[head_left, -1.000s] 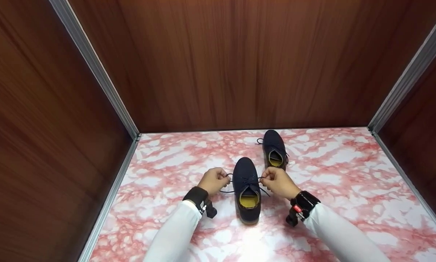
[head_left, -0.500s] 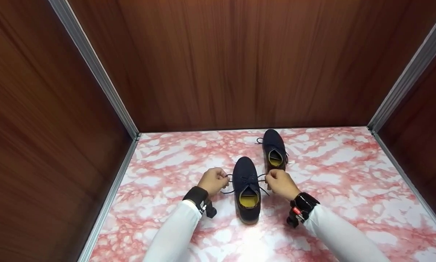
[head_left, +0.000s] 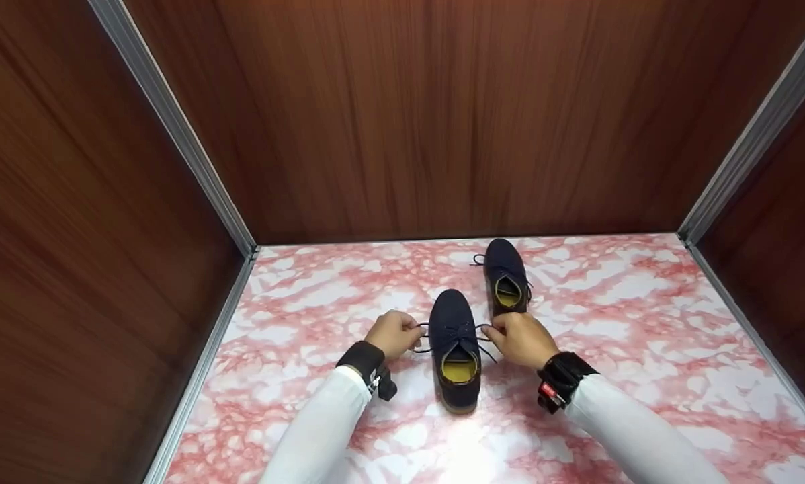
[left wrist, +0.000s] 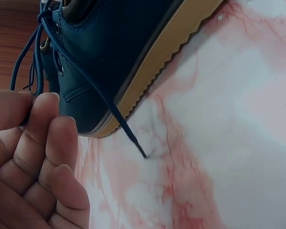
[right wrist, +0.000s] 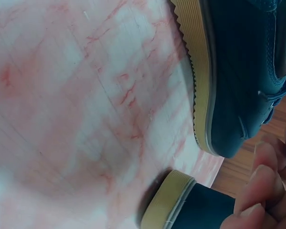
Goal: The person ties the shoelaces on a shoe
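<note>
A dark navy lace-up shoe (head_left: 451,310) with a yellow insole stands upright between my hands, toe pointing away. Its lace is tied in a bow at the throat. My left hand (head_left: 392,334) pinches the left loop of the shoelace (left wrist: 18,62) between thumb and forefinger. On the other side my right hand (head_left: 522,338) pinches the right loop, fingers curled. One loose lace end (left wrist: 128,131) hangs down the shoe's side in the left wrist view. The ribbed tan sole (right wrist: 193,62) sits flat on the surface.
The matching shoe (head_left: 503,259) stands farther back to the right, its heel partly hidden behind my right hand. Under both shoes lies a red-and-white marbled surface (head_left: 322,289). Brown wood-look panels (head_left: 402,121) with grey metal edging (head_left: 174,121) enclose the back and sides.
My right hand first drew the right loop slightly outward, then came back a little toward the shoe with its wrist turned. The left hand and both shoes stay nearly in place.
</note>
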